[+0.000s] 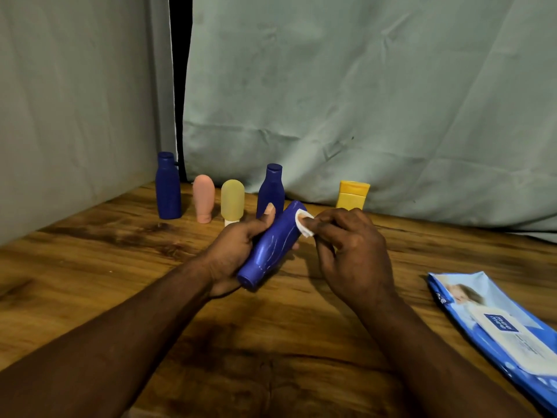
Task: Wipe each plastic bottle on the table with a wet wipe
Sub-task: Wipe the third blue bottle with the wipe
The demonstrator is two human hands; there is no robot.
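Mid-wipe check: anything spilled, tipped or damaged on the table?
Nothing stands out. The bottles at the back stand upright, no spill shows on the table, and the tilted blue bottle is held in the left hand while the right hand presses the wipe on it.

The held bottle (pixel 272 245) is royal blue, the wipe (pixel 301 221) on it white. The left bottle (pixel 168 188) and the middle bottle (pixel 271 191) are navy, the pink tube (pixel 204 197) salmon, the yellow tube (pixel 232 199) cloudy with a white cap (pixel 231 222), the small bottle (pixel 352 196) amber. The table (pixel 120 251) is streaky brown wood grain, the wipes pack (pixel 497 321) blue and white, the curtain (pixel 361 86) pale grey-green.
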